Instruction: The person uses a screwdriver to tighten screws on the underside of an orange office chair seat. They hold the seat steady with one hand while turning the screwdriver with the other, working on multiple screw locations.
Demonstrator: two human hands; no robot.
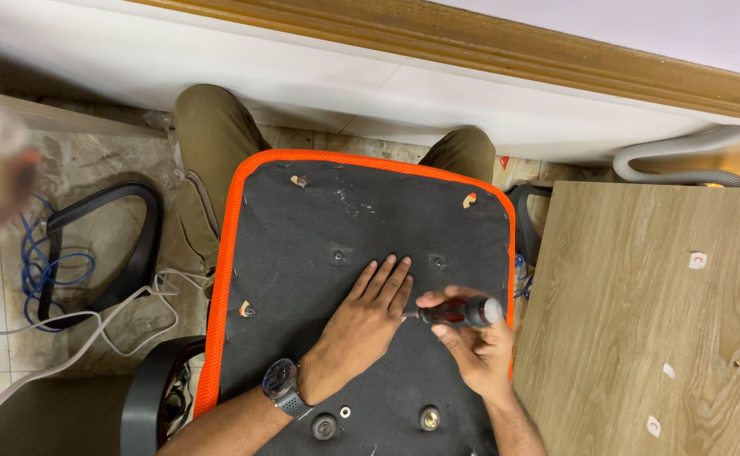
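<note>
Chair seat underside (302, 253): dark grey-black fabric, flecked with pale specks, edged in bright orange mesh. Screwdriver (459, 312): dark red and black handle, grey end cap. Wristwatch (282, 384): black with dark face. Trousers (209, 135): olive-brown. Board (640, 338): pale wood grain. Cables (45, 270): blue and white. Hose (682, 156): grey, ribbed.

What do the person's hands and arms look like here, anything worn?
Both forearms are bare, with no sleeves in view. The left hand has a wristwatch with a dark round face and a dark strap on its wrist. The right hand shows no watch, band or glove. No rings can be made out on either hand.
</note>
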